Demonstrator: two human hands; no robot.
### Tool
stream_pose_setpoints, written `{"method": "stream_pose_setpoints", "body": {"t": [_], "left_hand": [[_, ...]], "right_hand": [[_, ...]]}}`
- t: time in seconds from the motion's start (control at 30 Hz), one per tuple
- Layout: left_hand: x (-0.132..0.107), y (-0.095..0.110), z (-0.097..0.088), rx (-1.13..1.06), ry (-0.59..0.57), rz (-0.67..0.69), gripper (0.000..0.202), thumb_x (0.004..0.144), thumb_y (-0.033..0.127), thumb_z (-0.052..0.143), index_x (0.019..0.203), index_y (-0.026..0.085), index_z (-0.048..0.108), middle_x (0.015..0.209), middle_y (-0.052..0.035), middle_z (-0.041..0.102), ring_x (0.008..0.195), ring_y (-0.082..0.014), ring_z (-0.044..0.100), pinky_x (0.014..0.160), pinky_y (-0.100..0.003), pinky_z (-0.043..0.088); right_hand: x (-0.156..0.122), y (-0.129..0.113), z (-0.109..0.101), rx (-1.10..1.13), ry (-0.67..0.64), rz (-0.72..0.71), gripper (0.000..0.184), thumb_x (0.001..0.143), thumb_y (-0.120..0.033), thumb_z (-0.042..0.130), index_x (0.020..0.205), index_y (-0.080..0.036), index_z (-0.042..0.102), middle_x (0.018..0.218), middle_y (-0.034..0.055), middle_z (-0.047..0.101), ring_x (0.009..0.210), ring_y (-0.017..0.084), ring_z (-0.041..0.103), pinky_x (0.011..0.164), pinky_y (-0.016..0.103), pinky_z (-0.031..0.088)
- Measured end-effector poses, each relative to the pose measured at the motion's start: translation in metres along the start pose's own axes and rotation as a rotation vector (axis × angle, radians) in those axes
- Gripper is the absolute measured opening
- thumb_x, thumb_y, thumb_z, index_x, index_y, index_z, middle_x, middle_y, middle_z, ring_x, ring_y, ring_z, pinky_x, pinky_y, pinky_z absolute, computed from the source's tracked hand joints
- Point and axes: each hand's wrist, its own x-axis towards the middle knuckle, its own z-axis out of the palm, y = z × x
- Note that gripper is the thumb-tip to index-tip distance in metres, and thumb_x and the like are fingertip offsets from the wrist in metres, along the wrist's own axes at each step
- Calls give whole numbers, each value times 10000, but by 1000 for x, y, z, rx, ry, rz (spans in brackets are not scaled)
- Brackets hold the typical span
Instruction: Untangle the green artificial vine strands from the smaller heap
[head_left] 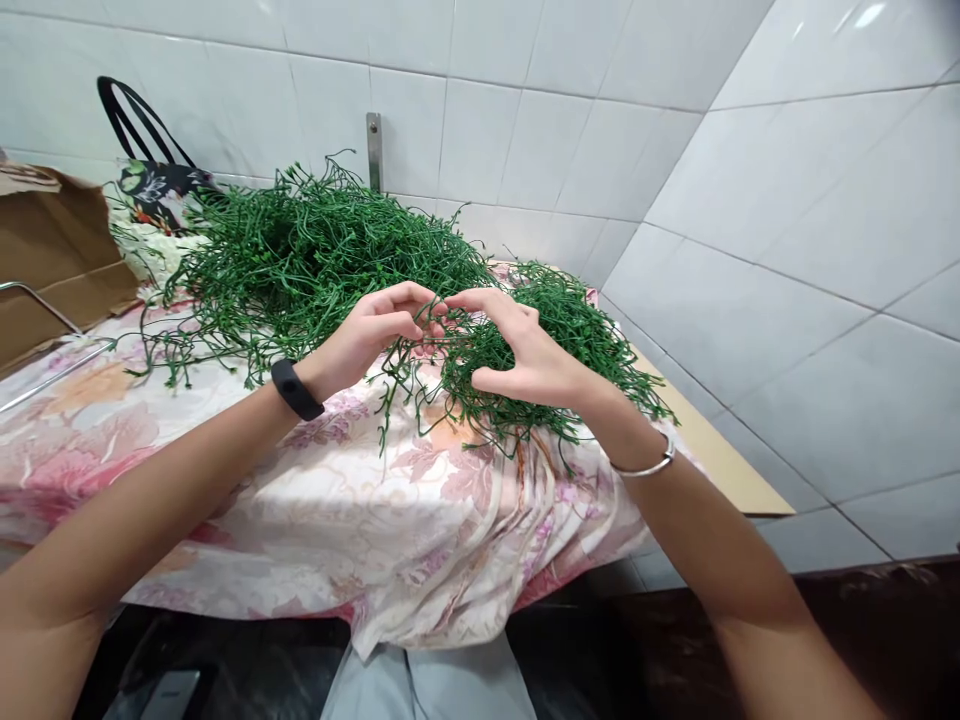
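Observation:
My left hand (382,325), a black band on its wrist, has its fingers curled round a few thin green artificial stems (386,395); some of them dangle below it. My right hand (529,355), with a silver bangle on the wrist, reaches over a smaller heap of green stems (592,330). Its thumb stands well apart from the stretched fingers, whose tips come close to the left fingertips. Whether those tips touch a stem is hard to see. Behind the left hand spreads a larger tangled pile of green stems (322,245) with small forked ends.
A flowered cloth (300,520) covers the table and hangs over its front edge. Further left are a cardboard box (60,250), a metal rod (52,375), whitish material (161,250) and a patterned bag (169,190). Tiled walls (495,140) enclose the back and right. A phone-like object (172,690) lies below.

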Motion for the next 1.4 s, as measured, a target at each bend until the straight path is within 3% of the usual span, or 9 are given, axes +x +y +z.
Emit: {"method": "stream_pose_setpoints", "body": {"t": [0.17, 0.27, 0.37, 0.47, 0.57, 0.77, 1.0, 1.2, 1.4], "left_hand": [[-3, -1, 0, 62, -111, 2, 294, 601, 35, 538, 871, 150, 562, 817, -2, 612, 745, -96, 588, 670, -218, 464], [-6, -1, 3, 110, -173, 0, 260, 629, 47, 568, 869, 147, 562, 836, -9, 600, 774, -97, 578, 673, -213, 465], [-7, -2, 4, 144, -197, -9, 211, 658, 74, 582, 856, 146, 559, 873, -16, 583, 774, -94, 563, 663, -211, 464], [-7, -2, 5, 175, -193, -11, 186, 690, 133, 600, 868, 149, 549, 921, -25, 580, 799, -100, 556, 685, -229, 467], [-6, -4, 5, 203, -201, 17, 209, 713, 190, 603, 908, 159, 534, 971, -34, 576, 832, -110, 554, 695, -241, 468], [-5, -8, 6, 368, -200, 63, 215, 766, 286, 556, 928, 148, 520, 870, -17, 540, 735, -84, 512, 659, -219, 443], [-10, -1, 9, 813, -190, 231, 170, 810, 305, 470, 830, 145, 525, 690, 19, 474, 620, -78, 395, 559, -202, 310], [-10, -5, 12, 1034, -185, 304, 155, 792, 213, 432, 660, 160, 370, 603, 42, 366, 552, -71, 316, 523, -207, 239], [-13, -12, 16, 1263, -143, 267, 137, 822, 263, 388, 723, 169, 371, 626, 31, 396, 544, -83, 334, 527, -225, 232]], "right_hand": [[4, 1, 8, 107, 188, 15, 216, 820, -278, 399, 911, -186, 572, 967, 33, 609, 944, 160, 519, 897, 336, 292], [4, 2, 12, 22, 187, 45, 270, 780, -404, 514, 938, -192, 573, 990, 28, 612, 961, 169, 515, 890, 337, 272], [3, 1, 13, -50, 177, 28, 349, 738, -434, 573, 1009, -216, 550, 1094, 31, 580, 1049, 181, 474, 907, 338, 228], [3, 3, 11, -95, 119, 15, 275, 753, -454, 547, 893, -221, 590, 1111, 23, 564, 1076, 184, 449, 902, 336, 199], [2, 7, 10, -89, 67, 2, 244, 786, -434, 511, 867, -216, 584, 1109, 23, 554, 1068, 173, 450, 894, 330, 185], [2, 10, 12, -82, 7, 1, 165, 812, -328, 480, 795, -174, 539, 842, -5, 604, 844, 122, 521, 899, 324, 183], [3, 8, 12, -17, 1, -21, 163, 801, -256, 464, 697, -156, 540, 659, -20, 567, 643, 89, 482, 760, 257, 292], [3, 4, 20, -138, -55, -92, 188, 842, -228, 367, 681, -164, 439, 655, -17, 482, 622, 89, 404, 736, 264, 277], [2, 7, 25, -250, -52, -155, 216, 856, -224, 341, 653, -169, 390, 645, -14, 454, 606, 93, 379, 714, 264, 272]]}}
